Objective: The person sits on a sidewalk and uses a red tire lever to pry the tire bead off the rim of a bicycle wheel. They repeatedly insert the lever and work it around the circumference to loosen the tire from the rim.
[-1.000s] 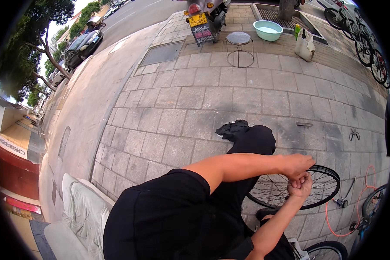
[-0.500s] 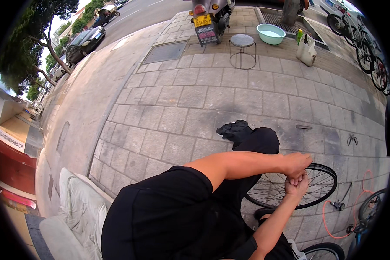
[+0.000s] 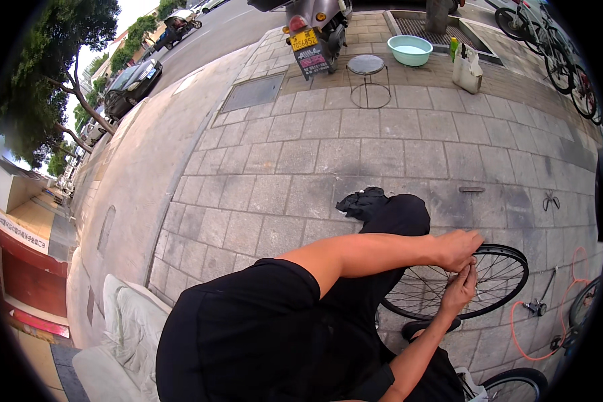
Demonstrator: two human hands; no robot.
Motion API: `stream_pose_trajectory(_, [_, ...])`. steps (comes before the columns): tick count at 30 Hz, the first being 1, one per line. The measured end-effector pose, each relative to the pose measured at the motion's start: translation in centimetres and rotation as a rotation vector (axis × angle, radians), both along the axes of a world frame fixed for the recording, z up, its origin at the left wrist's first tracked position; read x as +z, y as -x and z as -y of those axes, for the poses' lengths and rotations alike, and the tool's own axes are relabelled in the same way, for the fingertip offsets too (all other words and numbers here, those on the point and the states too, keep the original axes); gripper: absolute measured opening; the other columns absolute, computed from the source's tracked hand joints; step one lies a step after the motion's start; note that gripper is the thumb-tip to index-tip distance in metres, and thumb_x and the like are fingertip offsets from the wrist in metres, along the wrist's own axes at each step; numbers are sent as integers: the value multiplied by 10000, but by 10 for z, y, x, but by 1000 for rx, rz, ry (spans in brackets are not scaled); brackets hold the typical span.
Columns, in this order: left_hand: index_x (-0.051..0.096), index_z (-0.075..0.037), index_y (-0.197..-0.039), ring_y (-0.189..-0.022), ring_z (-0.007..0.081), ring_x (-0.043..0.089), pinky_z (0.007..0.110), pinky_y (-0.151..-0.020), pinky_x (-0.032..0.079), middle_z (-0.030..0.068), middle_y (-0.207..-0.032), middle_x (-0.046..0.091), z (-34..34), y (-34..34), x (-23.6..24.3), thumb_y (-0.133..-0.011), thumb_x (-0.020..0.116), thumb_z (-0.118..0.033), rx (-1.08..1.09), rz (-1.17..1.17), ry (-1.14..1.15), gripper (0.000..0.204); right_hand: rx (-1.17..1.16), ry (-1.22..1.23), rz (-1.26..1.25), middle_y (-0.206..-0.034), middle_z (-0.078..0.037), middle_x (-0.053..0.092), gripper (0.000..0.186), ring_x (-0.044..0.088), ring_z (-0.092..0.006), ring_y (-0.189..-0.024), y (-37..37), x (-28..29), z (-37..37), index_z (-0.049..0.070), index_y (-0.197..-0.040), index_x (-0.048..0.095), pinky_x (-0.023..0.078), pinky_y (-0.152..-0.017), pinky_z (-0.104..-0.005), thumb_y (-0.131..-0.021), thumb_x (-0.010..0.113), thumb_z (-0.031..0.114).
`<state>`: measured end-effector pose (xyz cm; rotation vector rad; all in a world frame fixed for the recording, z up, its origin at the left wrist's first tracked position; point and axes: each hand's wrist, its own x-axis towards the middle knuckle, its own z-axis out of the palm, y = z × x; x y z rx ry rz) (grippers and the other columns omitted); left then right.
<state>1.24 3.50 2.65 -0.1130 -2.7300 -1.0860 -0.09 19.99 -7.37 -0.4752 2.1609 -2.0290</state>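
Observation:
A bicycle wheel (image 3: 509, 268) with a black tyre and thin spokes lies flat by my black-trousered knee (image 3: 398, 214). My left hand (image 3: 457, 248) reaches across my body and grips the top of the tyre, fingers curled over it. Just below it, my right hand (image 3: 459, 292) comes up from the lower edge and pinches the rim at the same spot, fingertips touching the left hand. What lies between the fingers is too small to see.
A black cloth (image 3: 360, 201) lies on the paving ahead, with a small tool (image 3: 472, 189) and pliers (image 3: 551, 199) to the right. An orange hose (image 3: 533, 335) and pump (image 3: 540, 305) sit beside the wheel. Farther off stand a scooter (image 3: 315, 33), round stool (image 3: 368, 67), green basin (image 3: 410, 48) and parked bicycles (image 3: 549, 40).
Both hands stay together at the same spot on the rim, with only small finger movements. The view has shifted slightly as my head moved.

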Motion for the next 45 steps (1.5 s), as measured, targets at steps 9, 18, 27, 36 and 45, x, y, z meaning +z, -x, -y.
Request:
stream_pose_trajectory(9, [518, 66, -1115, -931, 512, 647, 567, -792, 523, 278, -1080, 593, -1, 1, 10, -905, 713, -196, 16, 102, -27, 389, 109, 200, 233, -637, 33, 495, 407, 431, -50, -460, 0, 20, 11, 45, -1333, 566, 304, -414, -223, -1142, 455, 386])
stream_pose_trajectory(18, [511, 51, -1103, -902, 520, 647, 577, -762, 529, 268, -1053, 611, -2, -1, 6, -917, 710, -221, 39, 18, 10, 385, 172, 182, 255, -634, 49, 470, 432, 365, -43, -412, 6, 23, 7, 56, -1248, 585, 265, -365, -223, -1125, 468, 454])
stream_pose_trajectory(27, [524, 8, -1071, -878, 497, 654, 568, -733, 528, 226, -994, 651, -6, -4, 9, -927, 714, -269, 86, -9, 35, 366, 315, 278, 450, -608, 39, 477, 407, 371, -53, -395, 23, 17, 0, 91, -1082, 574, 260, -352, -222, -1116, 473, 484])
stream_pose_trajectory(36, [530, -5, -1064, -938, 478, 652, 560, -771, 516, 222, -1004, 659, -8, 7, -2, -929, 707, -283, 140, 11, 8, 356, -43, -64, 79, -1171, -184, 707, 517, 692, -192, -679, -9, 50, 8, -17, -1492, 498, 528, -528, -294, -1052, 635, 216])
stream_pose_trajectory(45, [526, 3, -1102, -939, 486, 627, 560, -773, 505, 223, -1016, 618, -8, -2, 16, -949, 682, -311, 31, -11, -47, 382, -24, -545, -608, -1060, -222, 696, 277, 661, -455, -868, 10, 30, 0, -40, -1190, 613, 543, -744, -485, -1038, 596, 191])
